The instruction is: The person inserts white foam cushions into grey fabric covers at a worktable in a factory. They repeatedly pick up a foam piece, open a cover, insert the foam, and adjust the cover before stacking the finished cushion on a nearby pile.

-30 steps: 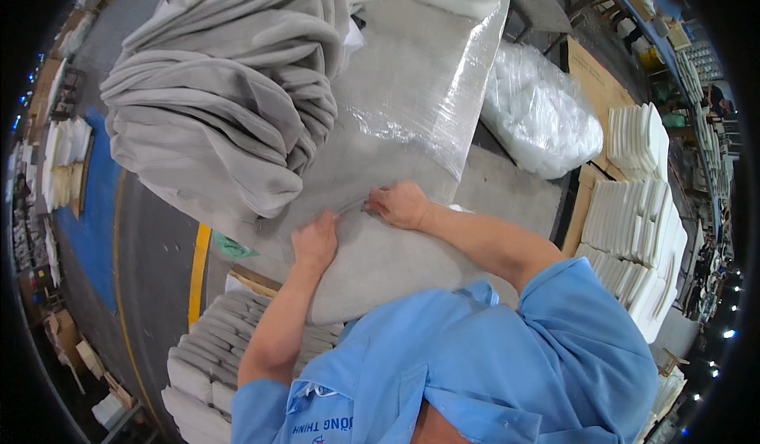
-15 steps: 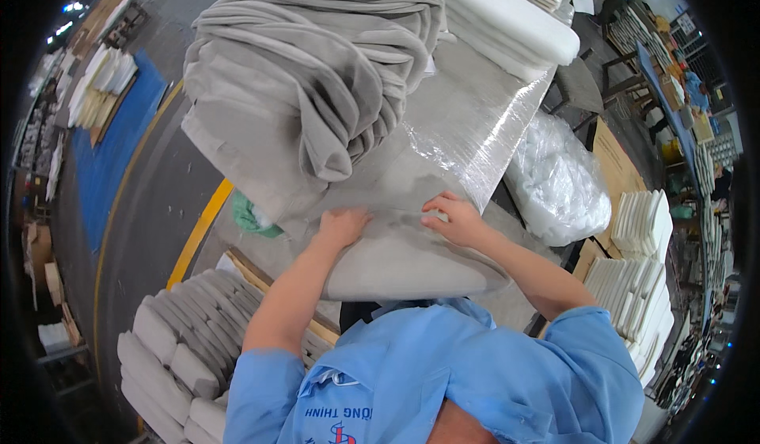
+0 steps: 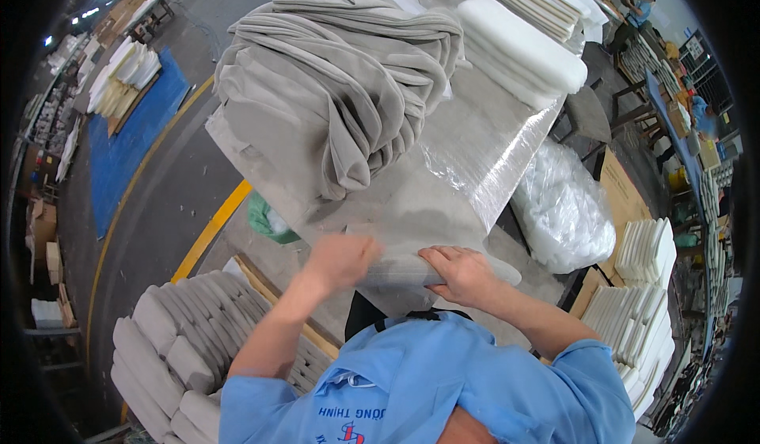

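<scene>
head view. grey padded piece [image 3: 400, 271] lies at the near edge of the table [image 3: 475, 119], narrow side up, close to the wearer's body; that spot probably keeps both elbows bent and the work within easy reach.

right hand [image 3: 463, 274]: grasping the piece toward its right end, fingers over the top, thumb on the near side; likely a brace, so the piece does not slide or roll. left hand [image 3: 339, 260]: curled at the left end, blurred by motion; cannot tell whether it pinches the cover or is only closed upon itself.

pile of grey fabric [image 3: 317, 103]: folded loosely, set on the table beyond the left hand, presumably near enough to draw from while leaving the front edge for handling. white padding [image 3: 522, 52]: far right of the pile, apart from it, perhaps to keep materials sorted. clear film [image 3: 475, 167] covers part of the tabletop, possibly against dirt. grey pads [image 3: 182, 341]: stacked close together, low at left, which seems to save floor space
</scene>
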{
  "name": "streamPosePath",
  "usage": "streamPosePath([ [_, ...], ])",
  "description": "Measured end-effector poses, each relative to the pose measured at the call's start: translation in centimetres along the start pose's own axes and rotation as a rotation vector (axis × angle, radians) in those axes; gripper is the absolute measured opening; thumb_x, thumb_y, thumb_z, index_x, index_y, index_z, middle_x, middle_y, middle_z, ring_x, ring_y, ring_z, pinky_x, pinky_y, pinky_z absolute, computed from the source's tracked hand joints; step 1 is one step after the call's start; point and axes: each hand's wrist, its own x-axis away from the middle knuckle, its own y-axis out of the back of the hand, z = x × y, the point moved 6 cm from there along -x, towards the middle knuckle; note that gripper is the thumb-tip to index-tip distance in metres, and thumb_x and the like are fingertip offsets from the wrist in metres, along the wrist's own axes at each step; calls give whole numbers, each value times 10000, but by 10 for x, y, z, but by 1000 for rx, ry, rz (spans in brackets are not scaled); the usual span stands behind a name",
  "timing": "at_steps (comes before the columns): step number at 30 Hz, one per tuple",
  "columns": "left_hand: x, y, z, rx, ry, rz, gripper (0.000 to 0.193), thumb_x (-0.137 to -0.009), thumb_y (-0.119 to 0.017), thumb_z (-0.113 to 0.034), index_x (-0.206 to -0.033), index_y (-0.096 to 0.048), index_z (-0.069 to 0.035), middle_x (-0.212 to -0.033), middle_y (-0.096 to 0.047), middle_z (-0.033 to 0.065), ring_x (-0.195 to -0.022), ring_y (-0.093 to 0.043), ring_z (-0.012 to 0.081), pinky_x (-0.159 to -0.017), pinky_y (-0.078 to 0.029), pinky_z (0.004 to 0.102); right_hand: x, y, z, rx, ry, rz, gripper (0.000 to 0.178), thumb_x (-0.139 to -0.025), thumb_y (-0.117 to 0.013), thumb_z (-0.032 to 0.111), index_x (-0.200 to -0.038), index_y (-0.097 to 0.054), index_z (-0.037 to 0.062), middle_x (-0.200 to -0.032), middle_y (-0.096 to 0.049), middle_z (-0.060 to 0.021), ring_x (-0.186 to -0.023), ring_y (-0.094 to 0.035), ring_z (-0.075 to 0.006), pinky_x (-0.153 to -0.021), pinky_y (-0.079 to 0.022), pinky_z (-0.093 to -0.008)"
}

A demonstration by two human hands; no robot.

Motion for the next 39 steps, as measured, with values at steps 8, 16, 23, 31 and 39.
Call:
streamPosePath([
  [8, 29, -8, 10, 204, 208, -232, 458, -1056, -479, -413, -951, -757, -64, -916, -734, 201, -904, -683, 449, -795, -534, 529, -19, -3, -15, -97, -61, 187, 711, -775, -862, 325, -1384, -571, 104, -1167, -728, -179, -1050, -712, -389, -896, -567, -472],
  [16, 30, -20, 26, 296, 222, -162, 441, -1028, -485, -408, -939, -759, -75, -952, -743, 202, -933, -689, 445, -826, -548, 518, -11, -4, -40, -340, -78, 612, 1073, -784, -838, 529, -1625, -331, 98, -1604, -427, -224, -1414, -494, -408, -1163, -420, -461],
  [23, 40, -43, 26, 408, 169, -247, 367, -1005, -499, -357, -1055, -732, -77, -1049, -740, 184, -1004, -681, 423, -867, -540, 504, -5, -43, -71, -586, 47, 677, 965, -962, -655, 544, -1682, -212, 79, -1757, -156, -173, -1604, -225, -335, -1304, -180, -410],
  [31, 23, -77, 60, 432, 343, 99, 432, -1015, -504, -410, -1214, -749, -116, -1282, -721, 164, -1185, -662, 395, -1020, -513, 457, -24, -78, -98, -590, -200, 541, 648, -1098, -495, 419, -1620, -390, 49, -1696, -350, -170, -1593, -269, -284, -1296, -194, -367],
  [39, 55, -100, 126, 1351, 267, -629, 500, -1057, -525, -415, -980, -803, -7, -1014, -790, 129, -986, -711, 197, -916, -529, 338, 16, -81, -179, -1006, -643, 17, 470, -954, -753, 284, -1281, -677, -44, -1080, -725, -99, -1015, -658, -165, -849, -529, -318],
])
